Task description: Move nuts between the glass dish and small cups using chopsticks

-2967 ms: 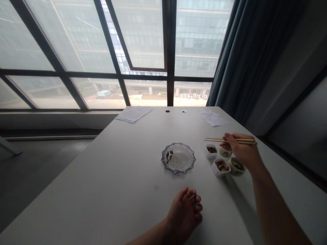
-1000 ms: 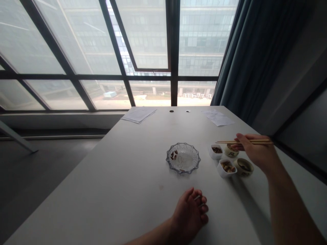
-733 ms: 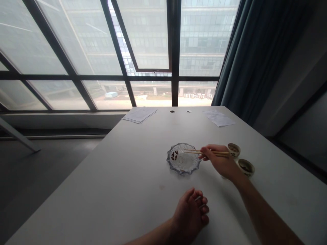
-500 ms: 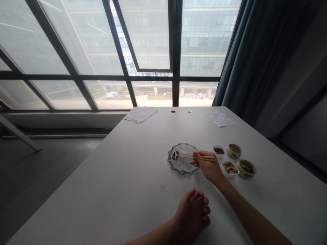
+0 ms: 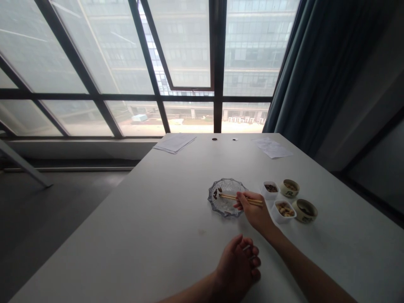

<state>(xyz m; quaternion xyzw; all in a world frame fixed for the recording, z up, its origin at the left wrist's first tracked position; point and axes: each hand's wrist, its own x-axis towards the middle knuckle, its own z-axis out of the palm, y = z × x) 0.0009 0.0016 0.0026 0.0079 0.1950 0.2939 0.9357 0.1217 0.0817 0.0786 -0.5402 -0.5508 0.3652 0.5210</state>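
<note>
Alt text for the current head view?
Right hand holds chopsticks over a scalloped glass dish, tips at small dark pieces. The left hand is loosely curled nearer the camera; two white tubs and two cream bowls stand on the white table, right of the dish.

Dish [image 5: 225, 207] mid-table [image 5: 142, 210], pieces [image 5: 216, 194] in its left part. Right hand [image 5: 255, 209] at dish's right rim, chopsticks [image 5: 232, 197] in it, tips over dish, just right of pieces. Left hand [image 5: 238, 267] in front of dish. Right of dish: far tub [image 5: 270, 196] behind near tub [image 5: 276, 215]; far bowl [image 5: 289, 193] and near bowl [image 5: 304, 218] to their right. Table's far end: paper stack [image 5: 175, 143] left, loose sheets [image 5: 275, 149] right, two holes [image 5: 214, 139] between. Window [image 5: 186, 42] behind table, curtain [image 5: 296, 84] at its right.
</note>
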